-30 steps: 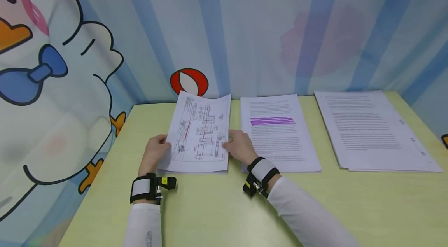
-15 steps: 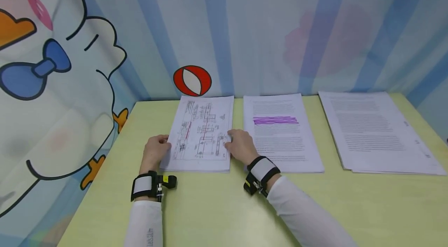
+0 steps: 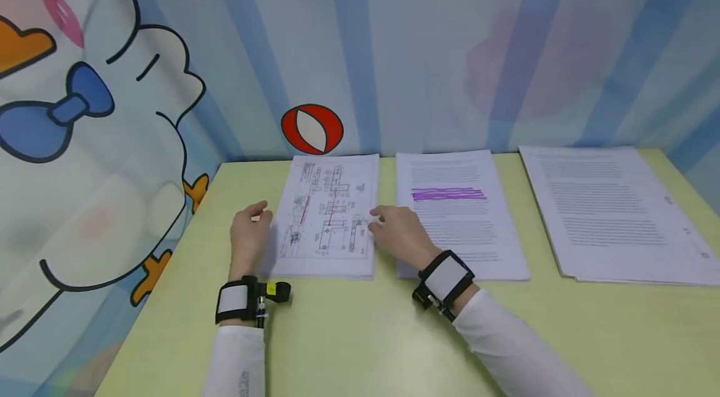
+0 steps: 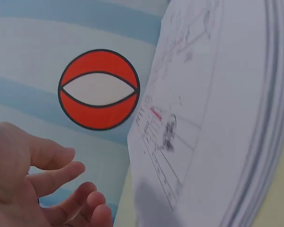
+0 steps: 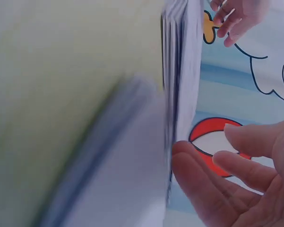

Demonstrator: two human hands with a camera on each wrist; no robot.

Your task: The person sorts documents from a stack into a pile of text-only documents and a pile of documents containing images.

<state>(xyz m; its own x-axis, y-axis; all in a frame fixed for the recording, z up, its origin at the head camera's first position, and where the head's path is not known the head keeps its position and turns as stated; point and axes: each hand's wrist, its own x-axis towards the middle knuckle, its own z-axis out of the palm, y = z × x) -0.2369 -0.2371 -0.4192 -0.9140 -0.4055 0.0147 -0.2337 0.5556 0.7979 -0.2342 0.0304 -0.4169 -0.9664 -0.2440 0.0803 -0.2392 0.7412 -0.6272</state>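
A stack of paper (image 3: pixel 315 241) lies flat at the left of the table, its top sheet printed with a technical drawing and red lines. My left hand (image 3: pixel 250 234) is off the stack's left edge, fingers loosely bent and holding nothing; the left wrist view shows a gap between the fingers (image 4: pixel 68 163) and the sheets. On the other side, my right hand (image 3: pixel 402 234) hovers by the right edge with thumb and fingers apart. In the right wrist view its fingertips (image 5: pixel 182 156) are right at the stack's side. Nothing is pinched in either hand.
Right of the drawing lies a text stack (image 3: pixel 450 234) with purple highlighter strokes, partly under my right forearm. A thicker, slightly uneven text stack (image 3: pixel 607 216) sits farther right. Behind the pale green table (image 3: pixel 349 334) hangs a striped cartoon curtain (image 3: pixel 416 59).
The drawing stack, gripped at both sides and bowed a second ago, now lies flat. Both hands have let go of its edges, and the right hand has drawn slightly to the right.
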